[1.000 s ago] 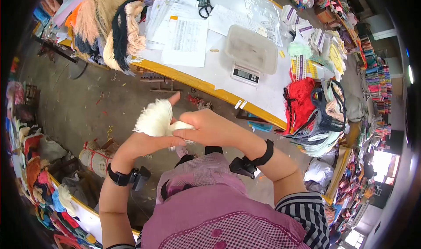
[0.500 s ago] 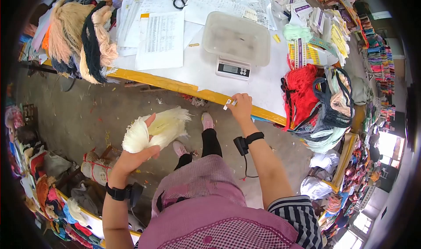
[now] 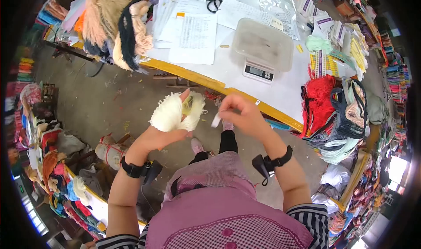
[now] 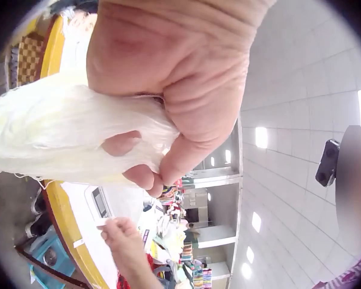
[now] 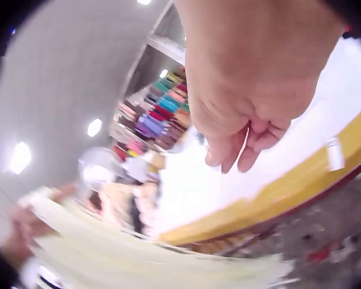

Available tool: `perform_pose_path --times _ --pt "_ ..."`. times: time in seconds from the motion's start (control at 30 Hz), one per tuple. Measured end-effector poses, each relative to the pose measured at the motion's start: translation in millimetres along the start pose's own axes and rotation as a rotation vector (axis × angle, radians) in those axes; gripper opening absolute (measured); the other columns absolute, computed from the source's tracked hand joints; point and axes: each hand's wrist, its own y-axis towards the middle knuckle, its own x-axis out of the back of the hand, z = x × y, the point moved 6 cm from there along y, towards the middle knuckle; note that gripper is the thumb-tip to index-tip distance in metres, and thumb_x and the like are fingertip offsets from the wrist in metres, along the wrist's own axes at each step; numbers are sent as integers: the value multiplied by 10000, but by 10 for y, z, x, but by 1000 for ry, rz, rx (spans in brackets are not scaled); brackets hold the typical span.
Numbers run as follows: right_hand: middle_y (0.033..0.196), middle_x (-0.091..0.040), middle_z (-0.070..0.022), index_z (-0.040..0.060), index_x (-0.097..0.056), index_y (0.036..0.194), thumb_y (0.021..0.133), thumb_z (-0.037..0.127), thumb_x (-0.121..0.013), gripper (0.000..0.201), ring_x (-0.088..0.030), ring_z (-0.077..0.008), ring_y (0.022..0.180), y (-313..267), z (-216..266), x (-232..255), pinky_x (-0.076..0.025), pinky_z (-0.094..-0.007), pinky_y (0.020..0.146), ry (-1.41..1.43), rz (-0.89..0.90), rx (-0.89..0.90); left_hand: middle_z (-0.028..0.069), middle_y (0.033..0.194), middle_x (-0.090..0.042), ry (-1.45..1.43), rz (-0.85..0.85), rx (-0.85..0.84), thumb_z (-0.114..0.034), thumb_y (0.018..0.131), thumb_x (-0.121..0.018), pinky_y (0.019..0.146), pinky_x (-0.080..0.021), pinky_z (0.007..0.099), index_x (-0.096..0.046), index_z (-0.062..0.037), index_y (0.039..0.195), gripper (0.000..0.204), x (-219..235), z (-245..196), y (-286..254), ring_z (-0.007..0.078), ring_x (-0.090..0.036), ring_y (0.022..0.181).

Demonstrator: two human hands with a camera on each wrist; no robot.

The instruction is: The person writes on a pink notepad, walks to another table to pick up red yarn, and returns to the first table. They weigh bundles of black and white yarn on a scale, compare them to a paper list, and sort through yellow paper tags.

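Observation:
A folded skein of cream-white yarn (image 3: 167,114) bulges on both sides of my left hand (image 3: 163,139), which grips it over the floor in front of the table. In the left wrist view the fingers (image 4: 139,176) poke out between the strands of the skein. To the right of the skein, my right hand (image 3: 245,117) pinches a small white paper label (image 3: 215,120), slightly blurred. A second white label (image 3: 258,102) sticks to the yellow table edge, just beyond the right hand.
On the white table (image 3: 232,80) are a digital scale (image 3: 259,72) with a clear plastic tray (image 3: 263,43), printed sheets (image 3: 193,38) and black scissors (image 3: 214,4). Peach and dark yarn hanks (image 3: 103,19) hang at its left, red yarn (image 3: 322,95) at its right.
My right hand left the skein, reached to the table edge, and has come back toward the skein with one of the two labels. My left hand kept hold of the skein throughout.

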Motion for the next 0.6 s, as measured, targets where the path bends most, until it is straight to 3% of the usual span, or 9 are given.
perform_pose_path --times 0.07,0.13,0.2,0.27,0.33,0.4,0.47,0.57,0.6 --pt "846 -604 -26 34 -587 915 853 78 -677 118 -582 -115 812 -31 599 -270 -473 -269 747 -164 85 161 50 1115 -565 150 5 -49 41 806 -639 690 -476 260 -158 -117 1553 903 5 -87 -120 111 -563 808" --pt "859 -592 -10 35 -589 937 862 67 -670 115 -577 -105 842 -78 866 -499 -472 -266 770 -331 167 326 59 1353 -461 167 22 -116 -46 817 -685 990 -414 308 -215 -64 1533 857 -86 -220 -227 148 -454 1159" --pt "913 -578 -21 29 -571 986 862 79 -673 168 -581 -126 876 -79 921 -650 -470 -284 794 -390 206 298 56 1309 -491 355 3 -317 -50 828 -670 911 -463 291 -212 -56 1532 840 -138 -401 -316 139 -527 1071" --pt "956 -568 -35 37 -528 1047 875 82 -662 222 -574 -129 896 -123 951 -748 -466 -289 803 -318 120 359 46 1209 -529 101 56 -105 -53 842 -661 799 -499 270 -223 -59 1529 815 -219 -489 -453 119 -588 933" --pt "1000 -558 -48 45 -485 1108 887 84 -650 278 -567 -131 916 -198 962 -848 -462 -293 811 -243 36 418 36 1139 -537 96 39 -151 -45 841 -658 751 -499 260 -235 -60 1525 805 -204 -529 -544 109 -593 867" --pt "998 -530 -102 53 -391 1108 918 104 -603 290 -543 -163 876 -243 846 -959 -455 -305 798 355 94 217 26 1068 -544 91 24 -196 -36 840 -656 702 -500 251 -247 -62 1522 795 -154 -585 -622 99 -597 800" --pt "949 -522 -110 43 -336 1123 946 124 -573 307 -551 -155 878 -341 858 -1013 -460 -293 792 290 123 190 42 1151 -542 201 74 -267 15 836 -619 675 -503 235 -230 -82 1530 801 -124 -666 -696 101 -599 787" --pt "970 -573 -120 55 -378 1142 951 187 -593 317 -616 -247 838 -456 1084 -979 -490 -324 772 -351 -67 299 46 1139 -544 227 71 -280 13 840 -618 688 -508 244 -244 -90 1528 790 -123 -717 -779 109 -602 804" --pt "970 -573 -120 55 -378 1142 951 187 -593 317 -616 -247 838 -457 1122 -1003 -490 -324 772 -358 -63 309 46 1139 -544 229 66 -292 13 840 -618 688 -508 244 -244 -90 1528 790 -115 -741 -816 109 -602 804"
